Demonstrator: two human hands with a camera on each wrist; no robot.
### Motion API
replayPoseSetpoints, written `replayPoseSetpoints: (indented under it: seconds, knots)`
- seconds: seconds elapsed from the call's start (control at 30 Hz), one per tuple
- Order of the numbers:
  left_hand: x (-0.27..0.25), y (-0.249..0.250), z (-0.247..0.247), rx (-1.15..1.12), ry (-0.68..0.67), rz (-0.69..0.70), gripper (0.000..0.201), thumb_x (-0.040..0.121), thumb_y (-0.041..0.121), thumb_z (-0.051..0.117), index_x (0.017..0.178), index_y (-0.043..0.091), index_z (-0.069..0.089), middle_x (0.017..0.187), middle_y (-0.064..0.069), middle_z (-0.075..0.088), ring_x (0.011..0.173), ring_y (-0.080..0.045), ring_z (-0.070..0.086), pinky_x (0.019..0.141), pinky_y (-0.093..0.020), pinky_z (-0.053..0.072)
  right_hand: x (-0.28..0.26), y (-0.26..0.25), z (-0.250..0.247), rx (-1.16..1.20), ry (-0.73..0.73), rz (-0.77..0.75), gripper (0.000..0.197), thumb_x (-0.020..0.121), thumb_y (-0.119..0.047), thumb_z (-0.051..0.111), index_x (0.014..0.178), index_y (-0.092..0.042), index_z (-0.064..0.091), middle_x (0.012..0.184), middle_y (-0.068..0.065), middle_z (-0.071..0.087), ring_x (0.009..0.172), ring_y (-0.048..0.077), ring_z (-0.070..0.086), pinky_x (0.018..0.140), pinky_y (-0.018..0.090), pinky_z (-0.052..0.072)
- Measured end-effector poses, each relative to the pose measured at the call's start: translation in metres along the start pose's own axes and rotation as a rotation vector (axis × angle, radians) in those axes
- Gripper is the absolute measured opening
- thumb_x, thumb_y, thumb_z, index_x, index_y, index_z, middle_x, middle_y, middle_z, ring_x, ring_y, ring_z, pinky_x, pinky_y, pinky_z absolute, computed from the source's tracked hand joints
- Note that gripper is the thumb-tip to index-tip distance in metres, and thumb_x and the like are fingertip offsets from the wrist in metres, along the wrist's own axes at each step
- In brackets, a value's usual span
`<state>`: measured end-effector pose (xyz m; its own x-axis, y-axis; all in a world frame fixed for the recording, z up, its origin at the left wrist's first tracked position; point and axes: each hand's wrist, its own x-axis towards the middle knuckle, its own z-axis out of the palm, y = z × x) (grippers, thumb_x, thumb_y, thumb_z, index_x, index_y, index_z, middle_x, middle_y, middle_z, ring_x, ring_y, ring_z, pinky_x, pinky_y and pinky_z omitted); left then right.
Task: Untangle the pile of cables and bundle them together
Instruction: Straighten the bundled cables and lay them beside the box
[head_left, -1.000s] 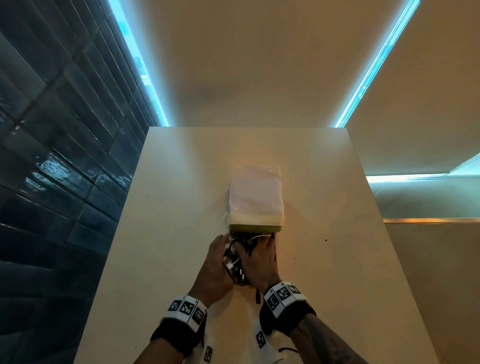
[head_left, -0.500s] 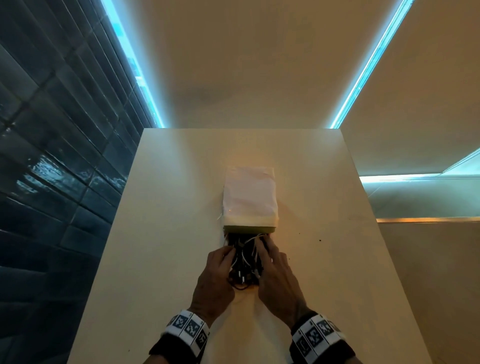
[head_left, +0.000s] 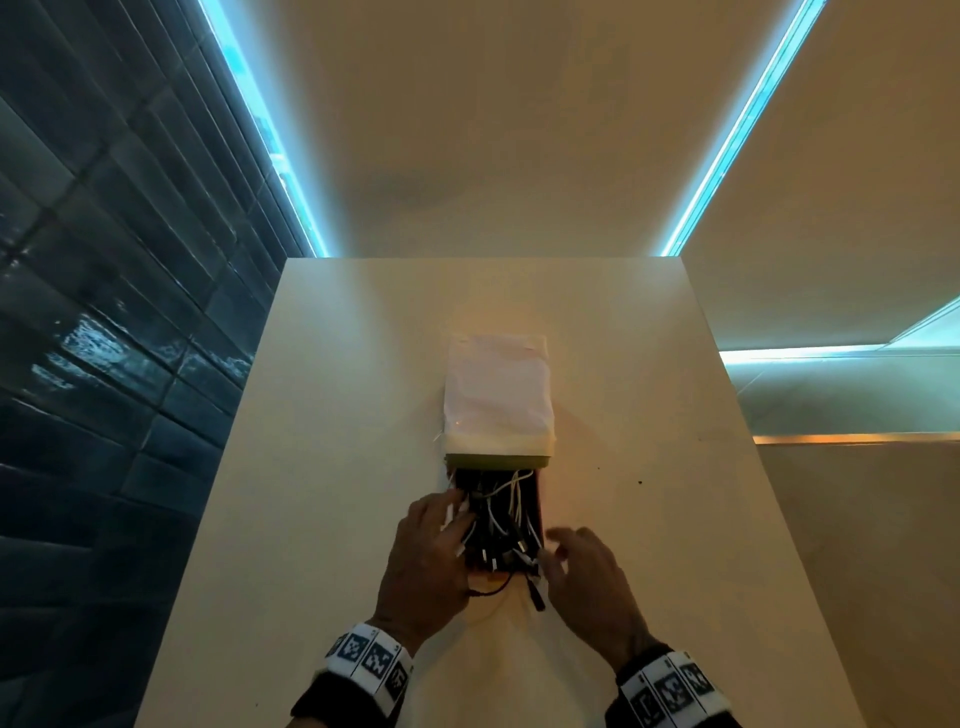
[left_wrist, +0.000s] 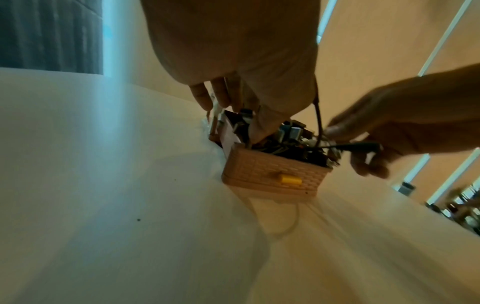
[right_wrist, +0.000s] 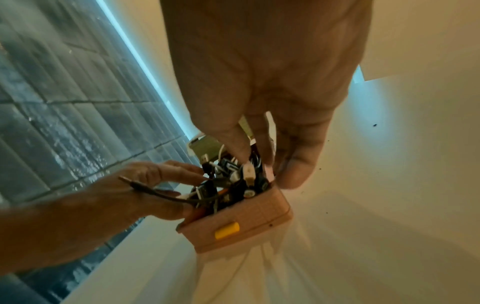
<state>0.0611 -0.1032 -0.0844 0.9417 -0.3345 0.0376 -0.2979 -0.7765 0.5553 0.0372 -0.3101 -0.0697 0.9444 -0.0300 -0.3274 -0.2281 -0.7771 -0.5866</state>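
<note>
A tangle of black and white cables (head_left: 501, 519) fills a small tan woven drawer (left_wrist: 272, 172) with a yellow knob (right_wrist: 227, 230). The drawer is pulled out of a box under white cloth (head_left: 496, 395). My left hand (head_left: 447, 519) lies on the pile's left side, fingers straight and the thumb pressed in among the plugs. My right hand (head_left: 558, 548) hovers at the drawer's right front corner with spread fingers. In the right wrist view its fingers (right_wrist: 241, 144) dip into the cables while the thumb stays outside the wall. A black jack plug (head_left: 537, 597) sticks out over the front.
The drawer and box sit mid-way along a pale table (head_left: 311, 467). A dark tiled wall (head_left: 104, 364) runs along the table's left edge. A thin white cord (left_wrist: 291, 226) trails on the table in front of the drawer.
A second ago my right hand covered the cables with the left cupped beside it. The right has drawn back to the right, uncovering the pile; the left stays on it.
</note>
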Motion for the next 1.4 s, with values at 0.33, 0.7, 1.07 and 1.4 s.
replayPoseSetpoints:
  seconds: [0.33,0.7,1.07,1.4]
  knots:
    - [0.004,0.001,0.004,-0.232,0.055,-0.124,0.045,0.077,0.033,0.055,0.120,0.023,0.065,0.128,0.005,0.056,0.115,-0.009,0.051,0.089,-0.027,0.054,0.006,0.008,-0.005,0.142,-0.070,-0.048,0.031,0.084,-0.024,0.072,0.114,-0.021,0.065,0.086,-0.007,0.067,0.074,0.006,0.061,0.064,0.012,0.046]
    - [0.008,0.001,0.003,0.058,-0.123,0.050,0.058,0.074,0.008,0.059,0.131,0.019,0.056,0.132,0.003,0.057,0.101,-0.017,0.053,0.065,-0.024,0.054,0.022,-0.010,0.000,0.100,-0.113,-0.157,0.114,0.081,-0.010,0.069,0.148,-0.042,-0.017,0.101,0.000,0.068,0.082,0.015,0.066,0.071,0.025,0.054]
    - [0.017,-0.001,-0.010,-0.126,-0.022,-0.043,0.045,0.087,0.028,0.046,0.131,0.023,0.055,0.099,0.000,0.064,0.082,-0.017,0.063,0.065,-0.022,0.053,0.048,-0.010,-0.002,-0.259,-0.246,-0.150,0.088,0.091,-0.035,0.054,0.151,-0.036,-0.010,0.110,0.010,0.055,0.088,0.033,0.059,0.070,0.039,0.050]
    - [-0.034,-0.004,0.003,-0.085,-0.216,-0.316,0.100,0.065,0.049,0.079,0.146,0.040,0.020,0.132,0.019,0.032,0.106,-0.006,0.056,0.076,-0.028,0.054,0.050,-0.004,0.004,-0.246,-0.244,-0.106,0.086,0.090,-0.033,0.051,0.149,-0.042,-0.010,0.105,0.010,0.056,0.087,0.035,0.058,0.067,0.037,0.046]
